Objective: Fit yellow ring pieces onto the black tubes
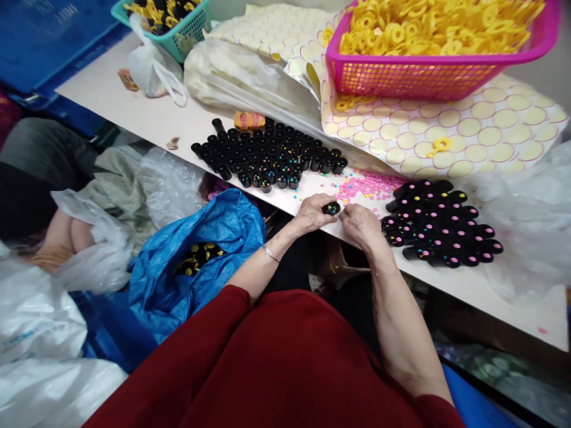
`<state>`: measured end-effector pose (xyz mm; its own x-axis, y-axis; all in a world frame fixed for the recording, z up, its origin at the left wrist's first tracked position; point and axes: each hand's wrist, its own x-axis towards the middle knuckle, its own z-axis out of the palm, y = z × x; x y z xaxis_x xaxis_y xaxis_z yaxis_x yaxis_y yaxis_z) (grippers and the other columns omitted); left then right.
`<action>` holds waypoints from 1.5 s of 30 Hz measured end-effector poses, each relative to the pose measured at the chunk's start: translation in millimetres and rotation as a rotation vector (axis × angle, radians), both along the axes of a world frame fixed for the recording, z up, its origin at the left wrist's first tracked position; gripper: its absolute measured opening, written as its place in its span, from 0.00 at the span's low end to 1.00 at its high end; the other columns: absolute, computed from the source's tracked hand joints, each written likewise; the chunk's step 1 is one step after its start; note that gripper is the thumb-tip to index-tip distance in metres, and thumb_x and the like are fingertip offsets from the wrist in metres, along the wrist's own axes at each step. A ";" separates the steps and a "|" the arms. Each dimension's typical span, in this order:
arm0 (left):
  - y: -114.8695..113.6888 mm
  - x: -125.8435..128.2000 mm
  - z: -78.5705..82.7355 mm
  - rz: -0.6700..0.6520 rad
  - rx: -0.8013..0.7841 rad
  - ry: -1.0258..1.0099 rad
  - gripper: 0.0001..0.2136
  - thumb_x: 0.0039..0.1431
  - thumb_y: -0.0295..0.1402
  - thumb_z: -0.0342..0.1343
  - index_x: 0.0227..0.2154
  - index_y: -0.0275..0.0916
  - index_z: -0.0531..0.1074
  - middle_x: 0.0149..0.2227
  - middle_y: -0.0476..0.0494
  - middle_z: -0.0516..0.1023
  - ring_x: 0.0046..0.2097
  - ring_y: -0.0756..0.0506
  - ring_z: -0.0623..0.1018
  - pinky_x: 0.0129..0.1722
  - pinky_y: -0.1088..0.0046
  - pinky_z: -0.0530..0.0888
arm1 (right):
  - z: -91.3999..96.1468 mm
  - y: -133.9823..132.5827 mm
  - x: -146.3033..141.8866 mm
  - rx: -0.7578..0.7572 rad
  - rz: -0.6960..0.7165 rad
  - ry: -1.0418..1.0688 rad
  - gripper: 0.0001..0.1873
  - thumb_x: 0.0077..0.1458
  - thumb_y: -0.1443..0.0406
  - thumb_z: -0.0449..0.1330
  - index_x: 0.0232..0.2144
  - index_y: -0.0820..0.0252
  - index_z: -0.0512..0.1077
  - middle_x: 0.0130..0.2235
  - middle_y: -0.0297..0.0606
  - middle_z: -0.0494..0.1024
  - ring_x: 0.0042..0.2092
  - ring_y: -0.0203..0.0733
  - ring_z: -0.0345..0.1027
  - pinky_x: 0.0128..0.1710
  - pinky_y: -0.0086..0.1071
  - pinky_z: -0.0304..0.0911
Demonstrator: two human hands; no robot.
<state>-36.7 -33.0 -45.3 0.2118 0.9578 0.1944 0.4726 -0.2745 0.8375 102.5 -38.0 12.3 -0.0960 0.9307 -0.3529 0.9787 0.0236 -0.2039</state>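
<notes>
My left hand (313,214) is closed around a small black cylinder (331,208), with coloured bits showing in its top. Close beside it, my right hand (360,223) has its fingers pinched together at the table edge; whatever lies between them is too small to make out. Pink discs (368,186) with a few yellow and blue ones are spread just beyond both hands. Left of them stands a dense group of black cylinders (254,151), some holding coloured bits. To the right is another cluster of black cylinders (439,223), many with a pink disc on top.
A pink basket (401,71) heaped with yellow plastic pieces stands on circle-patterned sheets (401,142) at the back. A teal basket (190,37) and a white bag (154,65) are far left. A blue sack (196,226) gapes below the table (504,303). Another person's knee (49,154) is at left.
</notes>
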 end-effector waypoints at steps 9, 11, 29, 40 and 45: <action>1.9 0.6 -6.5 -0.010 -0.018 0.031 0.20 0.39 0.30 0.64 0.40 0.37 0.75 0.40 0.44 0.77 0.43 0.44 0.75 0.45 0.69 0.71 | -15.7 -4.4 6.7 0.139 -0.129 0.144 0.15 0.54 0.65 0.47 0.34 0.64 0.73 0.36 0.47 0.76 0.38 0.45 0.67 0.37 0.33 0.57; 2.1 -0.2 -6.7 -0.010 -0.023 0.024 0.20 0.39 0.30 0.64 0.40 0.37 0.75 0.40 0.44 0.77 0.43 0.44 0.75 0.44 0.69 0.71 | -20.0 -10.0 8.9 0.196 -0.111 0.230 0.15 0.54 0.65 0.47 0.33 0.63 0.73 0.36 0.45 0.75 0.39 0.44 0.66 0.39 0.33 0.58; 1.5 -9.0 -4.1 -0.057 -0.008 -0.146 0.14 0.41 0.29 0.62 0.35 0.34 0.76 0.37 0.43 0.78 0.39 0.48 0.76 0.42 0.74 0.72 | -47.8 -31.7 2.4 0.486 -0.023 0.392 0.12 0.55 0.63 0.50 0.30 0.58 0.73 0.32 0.37 0.70 0.33 0.39 0.64 0.31 0.32 0.56; -0.6 -7.1 -2.0 -0.054 0.053 0.006 0.12 0.45 0.31 0.61 0.35 0.38 0.76 0.36 0.45 0.78 0.39 0.48 0.75 0.41 0.73 0.70 | -43.2 -21.0 1.0 0.806 -0.011 0.601 0.06 0.55 0.66 0.51 0.28 0.57 0.66 0.31 0.36 0.68 0.34 0.39 0.64 0.35 0.33 0.61; -1.8 -6.7 1.4 -0.074 0.066 0.057 0.11 0.46 0.29 0.59 0.35 0.37 0.75 0.36 0.45 0.78 0.39 0.48 0.74 0.41 0.73 0.70 | -28.7 -13.1 -2.2 0.683 0.125 0.536 0.07 0.55 0.66 0.50 0.28 0.57 0.67 0.31 0.36 0.68 0.32 0.38 0.63 0.31 0.31 0.59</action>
<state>-43.4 -34.8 -43.9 0.2938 0.9246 0.2424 0.4953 -0.3642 0.7887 100.4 -51.1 -16.4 -0.2042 0.8936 0.3998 0.7375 0.4090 -0.5374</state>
